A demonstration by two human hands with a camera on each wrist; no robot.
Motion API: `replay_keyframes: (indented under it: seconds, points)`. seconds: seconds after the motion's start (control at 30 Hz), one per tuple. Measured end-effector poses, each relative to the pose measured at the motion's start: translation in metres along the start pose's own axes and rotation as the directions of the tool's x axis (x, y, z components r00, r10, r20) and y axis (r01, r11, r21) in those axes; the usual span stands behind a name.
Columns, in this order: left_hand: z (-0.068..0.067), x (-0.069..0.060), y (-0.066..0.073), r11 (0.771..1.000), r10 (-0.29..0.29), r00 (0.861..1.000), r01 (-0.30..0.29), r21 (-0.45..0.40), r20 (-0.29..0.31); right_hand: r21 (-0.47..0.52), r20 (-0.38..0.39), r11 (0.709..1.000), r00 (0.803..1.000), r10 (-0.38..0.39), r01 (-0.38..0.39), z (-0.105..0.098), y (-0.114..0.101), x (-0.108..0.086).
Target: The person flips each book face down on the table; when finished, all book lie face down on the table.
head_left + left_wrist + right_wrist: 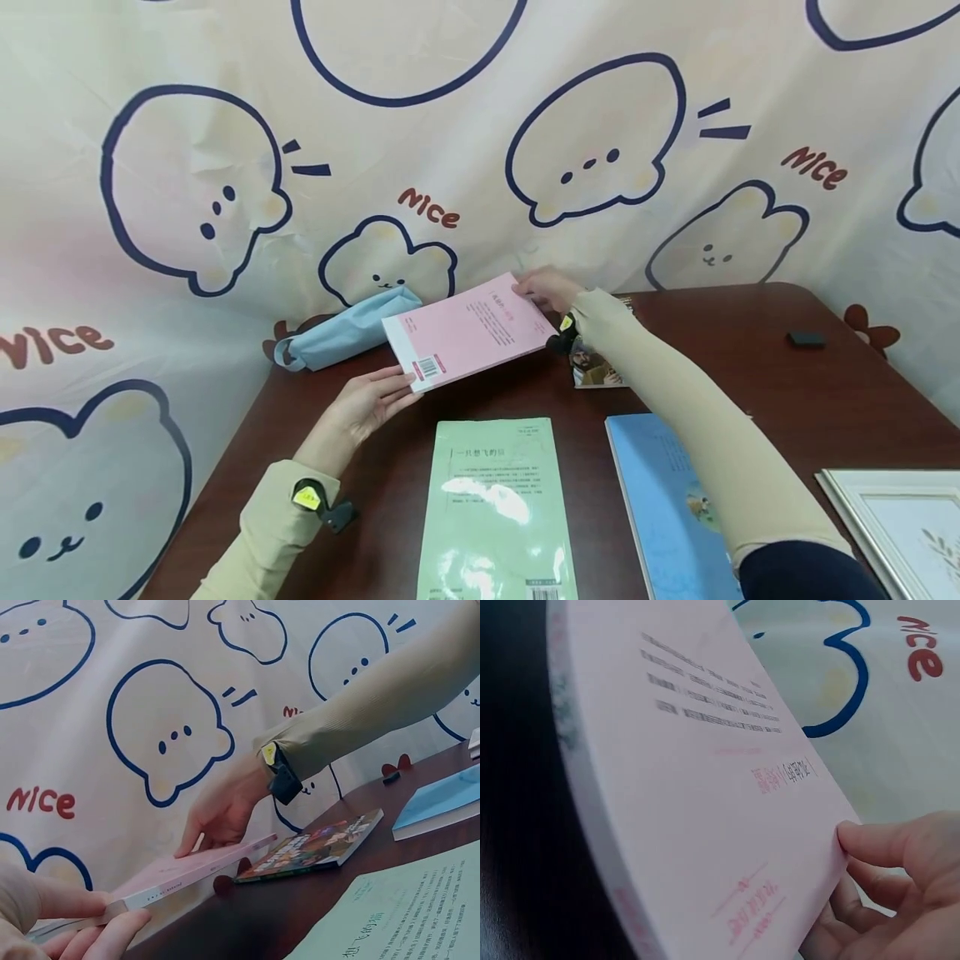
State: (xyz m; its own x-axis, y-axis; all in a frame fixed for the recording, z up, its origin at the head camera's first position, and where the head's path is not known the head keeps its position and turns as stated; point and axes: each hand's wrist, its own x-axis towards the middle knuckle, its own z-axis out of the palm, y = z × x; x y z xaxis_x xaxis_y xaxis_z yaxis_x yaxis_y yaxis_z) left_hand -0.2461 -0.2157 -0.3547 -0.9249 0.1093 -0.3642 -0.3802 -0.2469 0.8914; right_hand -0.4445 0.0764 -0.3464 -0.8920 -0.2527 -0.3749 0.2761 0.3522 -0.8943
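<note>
A thin pink book (472, 333) with a barcode on its cover is held tilted above the far part of the table. My left hand (367, 404) pinches its near left corner, thumb on top and fingers beneath, as the left wrist view (75, 915) also shows. At the far right corner my right hand (551, 290) grips the edge; in the right wrist view the thumb of this hand (900, 877) lies on the cover with the fingers curled under. A green book (495, 500) lies on the table below the pink one.
A light blue pouch (348, 329) lies at the back left. A book with a colourful picture cover (315, 847) rests beside the right forearm. To the right are a blue book (660, 492), a white picture frame (900, 508) and a small dark object (806, 339). A printed curtain (480, 150) hangs behind the table.
</note>
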Motion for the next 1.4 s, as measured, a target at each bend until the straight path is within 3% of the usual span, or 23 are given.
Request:
replay_keyframes:
  seconds: [0.27,0.5,0.7,0.93,1.17,1.27,1.4]
  points:
    - [0.006,0.009,-0.009,0.999,0.015,0.999,-0.016,-0.035,-0.051,-0.007,-0.003,1.0,1.0,0.014,-0.014,0.008,0.006,0.01]
    - [0.013,0.014,-0.014,1.0,0.009,0.997,-0.009,0.0,-0.08,0.04,0.1,0.999,0.995,-0.014,0.01,0.015,0.006,0.01]
    - [0.017,0.02,-0.022,1.0,-0.018,0.994,0.017,-0.009,-0.109,0.036,0.077,0.999,0.996,-0.038,0.035,0.023,0.01,0.015]
    - [0.019,0.024,-0.029,1.0,-0.007,0.994,0.006,-0.009,-0.111,-0.023,0.064,0.992,0.99,-0.122,0.123,0.027,0.017,0.027]
    - [0.021,0.028,-0.029,0.999,-0.032,0.983,0.027,-0.031,-0.18,-0.063,0.056,0.989,0.99,-0.131,0.134,0.025,0.02,0.032]
    - [0.024,0.028,-0.029,1.0,-0.011,0.98,0.013,0.007,-0.198,-0.059,0.028,0.993,0.995,-0.1,0.101,0.023,0.02,0.032]
    - [0.027,0.027,-0.028,0.989,0.023,0.984,0.003,0.145,-0.177,-0.045,0.016,0.997,0.998,-0.058,0.059,0.02,0.02,0.033]
